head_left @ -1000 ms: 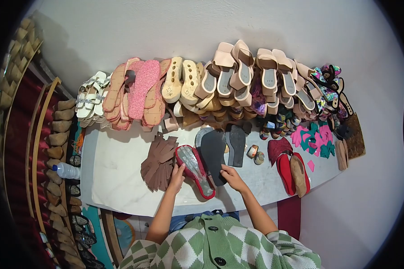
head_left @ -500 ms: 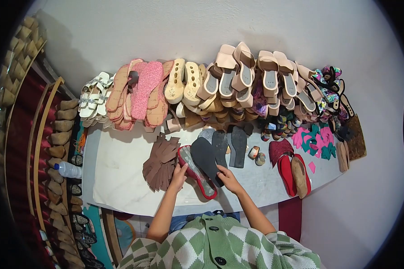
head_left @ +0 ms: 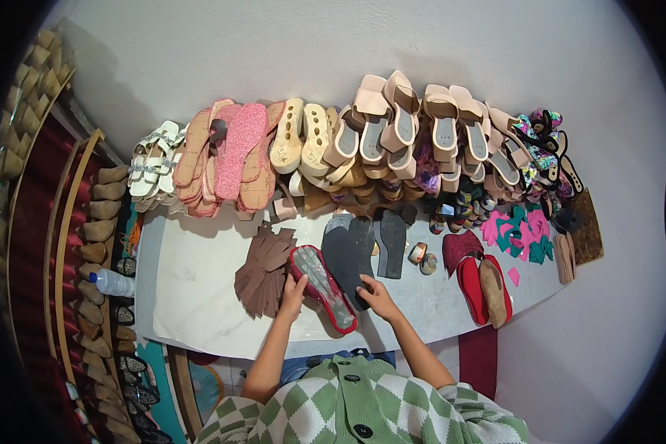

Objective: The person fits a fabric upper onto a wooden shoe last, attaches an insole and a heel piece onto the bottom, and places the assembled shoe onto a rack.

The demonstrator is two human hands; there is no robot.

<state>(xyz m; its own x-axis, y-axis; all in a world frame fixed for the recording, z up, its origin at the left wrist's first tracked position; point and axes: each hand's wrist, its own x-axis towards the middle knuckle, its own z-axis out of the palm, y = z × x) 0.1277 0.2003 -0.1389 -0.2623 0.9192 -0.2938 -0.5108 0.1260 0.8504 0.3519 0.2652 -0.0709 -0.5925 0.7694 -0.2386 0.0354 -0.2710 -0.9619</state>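
My left hand grips the side of a red-edged shoe, whose grey, patchy underside faces up. My right hand holds the lower edge of a black shoe sole. This sole lies just right of the red shoe and overlaps another dark sole. A separate dark sole rests farther right. Left of the shoe, a fan of brown strips is spread on the table.
Pale heeled sandals, pink insoles and wooden-looking soles are heaped along the wall. To the right lie a red shoe, a shoe last and pink and green scraps. A bottle stands left of the table.
The black sole has shifted slightly away from the red shoe and now overlaps the dark sole behind it. The red shoe's underside is turned more toward me.
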